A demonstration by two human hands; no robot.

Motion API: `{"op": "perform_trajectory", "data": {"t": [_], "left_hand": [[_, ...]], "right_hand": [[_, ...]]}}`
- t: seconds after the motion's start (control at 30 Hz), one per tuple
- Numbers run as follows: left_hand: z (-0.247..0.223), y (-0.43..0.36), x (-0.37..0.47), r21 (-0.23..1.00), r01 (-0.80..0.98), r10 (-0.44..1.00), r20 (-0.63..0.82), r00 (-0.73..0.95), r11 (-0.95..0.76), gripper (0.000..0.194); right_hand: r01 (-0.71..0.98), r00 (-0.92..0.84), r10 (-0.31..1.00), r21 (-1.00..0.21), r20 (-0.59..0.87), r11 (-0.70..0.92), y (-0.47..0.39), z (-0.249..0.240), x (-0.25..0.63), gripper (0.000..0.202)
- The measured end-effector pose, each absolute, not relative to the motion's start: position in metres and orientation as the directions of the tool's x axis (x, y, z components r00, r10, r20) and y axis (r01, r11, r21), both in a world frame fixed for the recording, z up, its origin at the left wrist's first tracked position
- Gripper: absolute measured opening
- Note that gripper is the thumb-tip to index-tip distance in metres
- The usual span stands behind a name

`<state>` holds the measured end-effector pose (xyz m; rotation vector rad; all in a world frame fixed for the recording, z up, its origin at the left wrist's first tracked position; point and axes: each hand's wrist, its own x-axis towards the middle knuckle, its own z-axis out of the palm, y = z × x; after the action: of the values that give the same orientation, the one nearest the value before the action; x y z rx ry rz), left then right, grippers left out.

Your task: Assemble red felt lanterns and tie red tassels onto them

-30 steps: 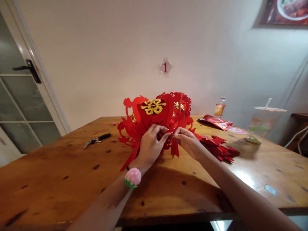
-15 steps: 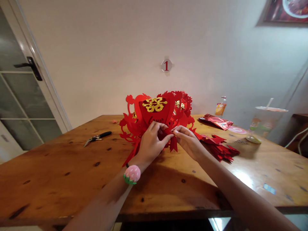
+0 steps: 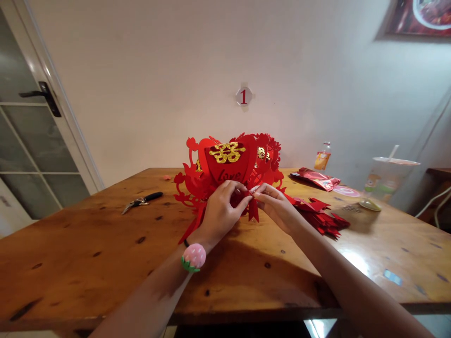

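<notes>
A red paper lantern (image 3: 230,171) with gold glitter characters and the word "Love" stands on the table in front of me. At its lower front edge, my left hand (image 3: 225,206) pinches the top of a red ribbon tail (image 3: 253,211) between thumb and fingers. My right hand (image 3: 275,202) meets it there, thumb and forefinger closed at the same spot. Whatever small piece lies between the right fingertips is too small to make out. A strawberry-shaped band (image 3: 193,257) sits on my left wrist.
On the wooden table (image 3: 105,263), black-handled pliers (image 3: 143,202) lie to the left. To the right are a pile of red paper pieces (image 3: 322,216), a red packet (image 3: 315,178), a bottle (image 3: 322,156), small metal bits (image 3: 351,208) and a plastic cup (image 3: 387,180).
My right fingertips have moved slightly left and closed up against the left fingertips at the ribbon's top. The lantern stays in place.
</notes>
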<state>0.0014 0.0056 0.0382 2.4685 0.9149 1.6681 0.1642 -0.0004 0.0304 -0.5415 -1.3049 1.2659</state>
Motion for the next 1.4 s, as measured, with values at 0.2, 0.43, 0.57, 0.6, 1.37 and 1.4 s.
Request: {"op": "perform_trajectory", "data": {"t": [0.2,0.43,0.57,0.6,1.37,1.4], "left_hand": [[0.0411,0.0009,0.0010,0.259,0.492,0.432,0.857,0.279,-0.831,0.006],[0.0388,0.0002,0.0027,0.280,0.489,0.442,0.861,0.253,-0.826,0.017],[0.0385,-0.0011,0.0036,0.298,0.492,0.459,0.854,0.245,-0.818,0.010],[0.0386,-0.0015,0.0037,0.300,0.494,0.462,0.852,0.247,-0.816,0.010],[0.0339,0.0021,0.0031,0.316,0.457,0.477,0.828,0.294,-0.832,0.010],[0.0344,0.0018,0.0029,0.323,0.451,0.481,0.826,0.294,-0.832,0.010]], "right_hand": [[-0.365,-0.185,0.906,-0.883,0.380,0.295,-0.0003,0.0299,0.1632,0.012],[-0.366,-0.227,0.908,-0.895,0.352,0.256,0.0001,0.0288,0.1618,0.014],[-0.408,-0.248,0.905,-0.885,0.344,0.225,0.0009,0.0274,0.1620,0.012],[-0.414,-0.256,0.904,-0.884,0.343,0.218,0.0012,0.0272,0.1622,0.012],[-0.444,-0.314,0.895,-0.882,0.317,0.157,0.0017,0.0263,0.1635,0.008],[-0.450,-0.309,0.896,-0.879,0.320,0.158,0.0019,0.0265,0.1635,0.008]]}}
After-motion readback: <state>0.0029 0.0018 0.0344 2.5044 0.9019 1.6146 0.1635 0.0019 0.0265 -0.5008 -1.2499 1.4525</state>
